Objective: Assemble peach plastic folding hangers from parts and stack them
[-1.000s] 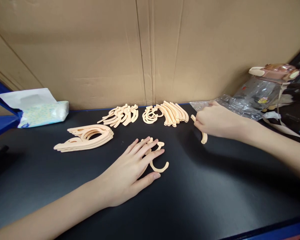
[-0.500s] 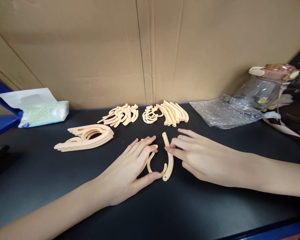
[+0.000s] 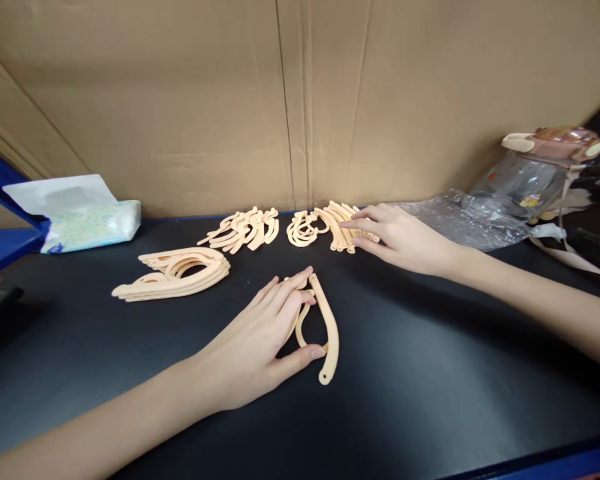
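My left hand (image 3: 265, 340) lies flat, fingers stretched, over beige plastic hanger parts that it mostly hides. From under it shows a curved hanger hook (image 3: 301, 330), with my thumb at its lower end. Just right of the fingertips, a curved hanger arm (image 3: 331, 327) with a hole at its near end lies against the hook. My right hand (image 3: 390, 233) is over a pile of similar hanger arms (image 3: 336, 227) at the back, fingers apart and touching the top ones; a firm hold on one does not show.
Left of the arm pile are loose hooks (image 3: 300, 230) and another pile of curved arms (image 3: 247, 230). Stacked folding hangers (image 3: 180, 277) lie at the left. Behind stand a tissue pack (image 3: 90, 223) and cardboard wall (image 3: 180, 113); at right, a clear plastic bag (image 3: 445, 217) and bottle (image 3: 525, 180).
My right hand has let go of the near hanger arm and moved back to the pile. That arm now lies tilted, closer to my left hand, which has barely moved.
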`<state>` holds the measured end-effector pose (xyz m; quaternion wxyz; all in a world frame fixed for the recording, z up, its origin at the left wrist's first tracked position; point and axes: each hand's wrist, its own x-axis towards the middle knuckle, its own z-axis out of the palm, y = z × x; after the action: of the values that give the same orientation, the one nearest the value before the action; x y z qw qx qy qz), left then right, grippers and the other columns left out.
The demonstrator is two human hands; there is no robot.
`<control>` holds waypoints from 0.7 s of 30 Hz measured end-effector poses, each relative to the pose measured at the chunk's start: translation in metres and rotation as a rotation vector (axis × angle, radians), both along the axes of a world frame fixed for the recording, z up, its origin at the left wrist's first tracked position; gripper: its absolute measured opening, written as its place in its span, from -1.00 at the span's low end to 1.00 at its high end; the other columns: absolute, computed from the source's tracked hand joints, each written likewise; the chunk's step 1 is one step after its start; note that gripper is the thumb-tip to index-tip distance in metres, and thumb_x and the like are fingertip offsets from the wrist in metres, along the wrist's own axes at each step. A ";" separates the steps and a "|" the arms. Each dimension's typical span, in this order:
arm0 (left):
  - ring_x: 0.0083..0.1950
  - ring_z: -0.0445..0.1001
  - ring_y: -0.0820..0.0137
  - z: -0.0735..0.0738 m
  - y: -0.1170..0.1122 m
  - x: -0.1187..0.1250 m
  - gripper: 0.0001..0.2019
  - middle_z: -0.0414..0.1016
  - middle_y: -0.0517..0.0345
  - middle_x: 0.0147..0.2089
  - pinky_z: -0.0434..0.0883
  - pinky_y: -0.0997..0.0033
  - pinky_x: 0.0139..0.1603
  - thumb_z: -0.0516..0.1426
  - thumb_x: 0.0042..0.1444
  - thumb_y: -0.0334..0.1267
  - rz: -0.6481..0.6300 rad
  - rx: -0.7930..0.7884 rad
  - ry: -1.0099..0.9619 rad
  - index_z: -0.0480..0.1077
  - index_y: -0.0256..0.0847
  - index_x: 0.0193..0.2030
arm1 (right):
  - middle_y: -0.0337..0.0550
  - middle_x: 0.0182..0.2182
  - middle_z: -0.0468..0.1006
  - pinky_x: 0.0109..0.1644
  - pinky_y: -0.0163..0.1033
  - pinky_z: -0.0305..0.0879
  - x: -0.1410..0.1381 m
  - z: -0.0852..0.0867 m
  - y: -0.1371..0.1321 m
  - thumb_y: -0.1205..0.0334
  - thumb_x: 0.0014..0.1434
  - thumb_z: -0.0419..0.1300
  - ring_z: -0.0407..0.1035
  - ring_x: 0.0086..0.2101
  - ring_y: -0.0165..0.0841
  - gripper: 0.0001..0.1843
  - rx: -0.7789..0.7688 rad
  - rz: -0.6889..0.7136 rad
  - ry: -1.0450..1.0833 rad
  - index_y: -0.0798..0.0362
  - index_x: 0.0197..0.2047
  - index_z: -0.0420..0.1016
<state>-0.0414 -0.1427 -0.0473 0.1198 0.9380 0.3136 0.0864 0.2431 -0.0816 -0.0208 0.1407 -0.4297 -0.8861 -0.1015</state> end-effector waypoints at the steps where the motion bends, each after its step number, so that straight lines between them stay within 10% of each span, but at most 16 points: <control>1: 0.50 -0.13 0.23 0.000 0.000 0.000 -0.55 -0.01 -0.06 0.46 -0.01 -0.18 0.43 -0.05 0.31 0.06 0.004 0.000 0.005 0.07 -0.09 0.22 | 0.09 0.04 0.47 0.05 0.02 0.24 0.003 -0.002 0.003 0.10 0.39 -0.07 0.36 -0.01 -0.09 -0.56 -0.030 -0.015 -0.029 0.07 0.20 0.40; 21: 0.47 -0.03 0.13 -0.002 0.001 -0.002 -0.50 -0.11 0.07 0.49 0.03 -0.21 0.39 -0.06 0.33 0.01 -0.027 0.039 0.023 0.03 0.12 0.38 | -0.06 -0.29 0.61 -0.06 -0.11 0.08 -0.001 -0.010 0.000 0.33 0.28 0.06 0.39 -0.17 -0.16 -0.74 0.152 -0.251 -0.168 0.13 -0.15 0.58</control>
<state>-0.0436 -0.1416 -0.0489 0.0989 0.9453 0.3004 0.0799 0.2420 -0.0819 -0.0305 0.0843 -0.5150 -0.8241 -0.2205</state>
